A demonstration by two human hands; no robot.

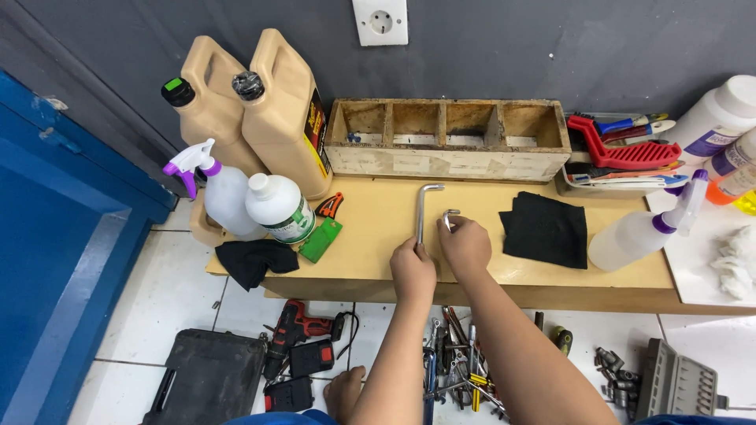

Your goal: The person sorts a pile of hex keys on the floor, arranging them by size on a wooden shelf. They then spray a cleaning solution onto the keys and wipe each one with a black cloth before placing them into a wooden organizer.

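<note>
- Kneeling at the low wooden bench (378, 271), the person has both hands on metal hex keys lying on its top.
- Left hand (413, 270) is curled over the lower end of the long L-shaped key (422, 211); the bent end points toward the compartmented wooden box (449, 140).
- Right hand (466, 245) pinches the small bent key (450, 218) between its fingertips, just beside the long one.
- Risk, as I judge it: both keys sit near the bench's front edge, so a loosened grip could send one rolling into the tool pile (461, 370) on the floor.
- A wide sweep of the right arm could knock the black cloth (545, 228) or tip the spray bottle (642, 232).
</note>
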